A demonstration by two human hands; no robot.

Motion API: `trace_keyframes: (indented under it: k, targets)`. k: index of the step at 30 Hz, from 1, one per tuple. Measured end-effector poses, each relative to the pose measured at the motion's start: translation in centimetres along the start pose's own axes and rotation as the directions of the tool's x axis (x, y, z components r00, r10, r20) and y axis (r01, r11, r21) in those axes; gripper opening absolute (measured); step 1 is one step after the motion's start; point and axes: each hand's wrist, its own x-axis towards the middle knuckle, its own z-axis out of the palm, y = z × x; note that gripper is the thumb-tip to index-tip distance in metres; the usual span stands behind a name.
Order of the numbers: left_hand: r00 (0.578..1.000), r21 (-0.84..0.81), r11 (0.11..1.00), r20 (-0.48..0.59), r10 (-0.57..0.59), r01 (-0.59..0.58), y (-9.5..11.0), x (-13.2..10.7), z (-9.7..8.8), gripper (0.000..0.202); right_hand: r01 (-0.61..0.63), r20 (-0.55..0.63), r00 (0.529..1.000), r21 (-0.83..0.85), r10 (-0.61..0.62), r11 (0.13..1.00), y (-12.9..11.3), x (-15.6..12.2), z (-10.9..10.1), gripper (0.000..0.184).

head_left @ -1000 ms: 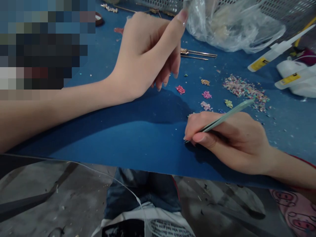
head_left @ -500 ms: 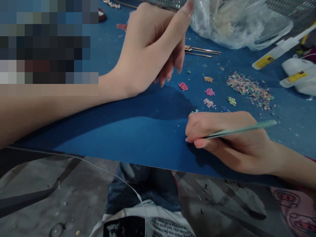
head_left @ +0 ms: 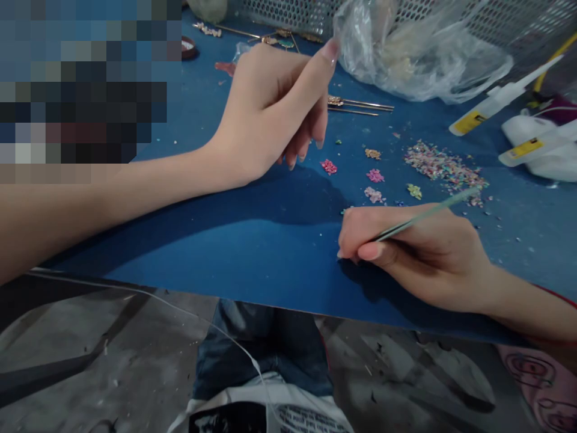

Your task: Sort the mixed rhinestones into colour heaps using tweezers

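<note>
My right hand rests on the blue table near its front edge, its fingers pinched round pale green tweezers whose tips point down-left at the surface. My left hand hovers above the table's middle, index finger stretched up, the other fingers curled loosely downward with nothing in them. Small clusters of coloured pieces lie between the hands: a pink one, a lilac one, an orange one and a yellow-green one.
A heap of mixed glittery bits lies at right. Gold hairpins lie behind my left hand. A clear plastic bag leans on a perforated metal basket. White glue tubes sit at far right.
The tweezers' rear end has swung: up, then flat, now raised again. My right hand stays planted in the same spot. My left hand holds its pose with only slight drift.
</note>
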Motion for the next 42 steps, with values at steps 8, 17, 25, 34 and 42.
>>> trace_keyframes:
  k: [8, 17, 25, 34, 42]
  targets:
    - [0.999, 0.018, 0.999, 0.001, -0.043, 0.043, 0.29, -0.06, 0.1, 0.066, 0.014, 0.066, 0.998, -0.064, -0.009, 0.998, -0.42, 0.25, -0.33, 0.029]
    - [0.993, 0.004, 0.993, 0.003, -0.118, 0.118, 0.84, -0.21, 0.16, 0.068, 0.05, 0.084, 0.995, -0.016, -0.049, 0.999, 0.17, 0.08, -0.1, 0.027]
    - [0.993, 0.021, 0.993, 0.023, -0.12, 0.119, 0.8, -0.23, -0.07, 0.067, 0.001, 0.05, 0.999, -0.016, 0.0, 1.0, -0.18, 0.26, -0.23, 0.026]
    - [0.99, -0.003, 0.99, 0.03, -0.141, 0.141, 0.87, -0.12, -0.1, 0.066, 0.088, 0.087, 0.993, -0.019, -0.086, 0.996, -0.07, 0.26, 0.1, 0.025]
    - [0.993, 0.029, 0.994, 0.035, -0.11, 0.109, 0.42, -0.15, -0.09, 0.07, -0.024, 0.073, 0.997, 0.084, 0.018, 0.996, 0.2, 0.18, -0.43, 0.031]
